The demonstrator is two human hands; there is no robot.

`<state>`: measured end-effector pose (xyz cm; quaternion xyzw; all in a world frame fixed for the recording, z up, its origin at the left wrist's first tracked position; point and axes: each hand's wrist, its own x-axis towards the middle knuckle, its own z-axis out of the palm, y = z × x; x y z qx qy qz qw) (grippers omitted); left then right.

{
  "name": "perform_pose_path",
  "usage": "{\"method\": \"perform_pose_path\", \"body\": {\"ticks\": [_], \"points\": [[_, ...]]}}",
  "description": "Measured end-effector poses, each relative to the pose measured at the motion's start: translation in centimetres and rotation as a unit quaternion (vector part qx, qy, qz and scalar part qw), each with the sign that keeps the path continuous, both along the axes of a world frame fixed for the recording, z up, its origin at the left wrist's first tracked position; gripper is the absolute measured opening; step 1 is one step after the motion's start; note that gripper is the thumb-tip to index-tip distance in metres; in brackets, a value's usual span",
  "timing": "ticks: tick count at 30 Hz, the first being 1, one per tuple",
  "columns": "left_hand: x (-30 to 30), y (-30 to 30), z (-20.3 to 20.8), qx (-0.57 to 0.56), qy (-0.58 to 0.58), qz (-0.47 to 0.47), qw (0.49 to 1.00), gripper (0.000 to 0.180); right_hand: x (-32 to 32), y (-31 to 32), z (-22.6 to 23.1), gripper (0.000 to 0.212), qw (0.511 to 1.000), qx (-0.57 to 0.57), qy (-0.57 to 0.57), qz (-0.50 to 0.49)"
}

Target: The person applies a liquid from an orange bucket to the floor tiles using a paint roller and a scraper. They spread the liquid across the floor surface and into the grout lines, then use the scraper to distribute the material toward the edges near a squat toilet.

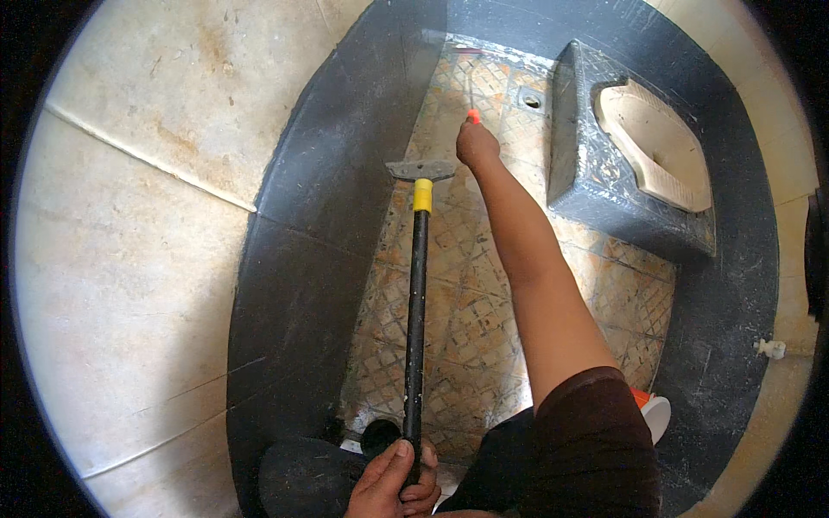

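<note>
My left hand (393,483) is wrapped round the lower end of a long-handled scraper (416,302), at the bottom of the view. It has a black pole, a yellow collar and a flat grey metal blade, which stands close to the dark left wall. My right arm stretches far forward over the floor. At its end, my right hand (477,144) is closed on a slim tool with an orange handle (473,116). A thin shaft seems to run on from it toward the far wall; its tip is too faint to make out.
A squat toilet (649,142) is set in a raised dark block at the right. Beside the block lies a floor drain (532,102). Patterned, stained tiles (475,319) cover the floor. A small tap (768,348) juts from the right wall, and an orange-and-white container (658,419) stands near my right sleeve.
</note>
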<state>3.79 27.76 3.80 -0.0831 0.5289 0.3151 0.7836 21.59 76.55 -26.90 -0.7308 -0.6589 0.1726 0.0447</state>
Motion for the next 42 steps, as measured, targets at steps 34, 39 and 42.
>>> {"method": "perform_pose_path", "body": {"ticks": [34,39,42], "points": [[-1.4,0.3,-1.0,0.05,0.006,-0.04,0.998,0.039,-5.7,-0.7,2.2,0.036,0.997,-0.013,-0.063,0.03],[-1.4,0.0,-1.2,0.042,0.002,-0.053,0.998,0.04,-1.9,5.5,2.1,0.026,0.997,-0.056,-0.038,0.037],[-1.6,-0.1,-1.1,0.026,0.025,-0.034,0.999,0.041,-4.4,1.1,1.3,0.032,0.982,-0.058,-0.093,0.155]]}}
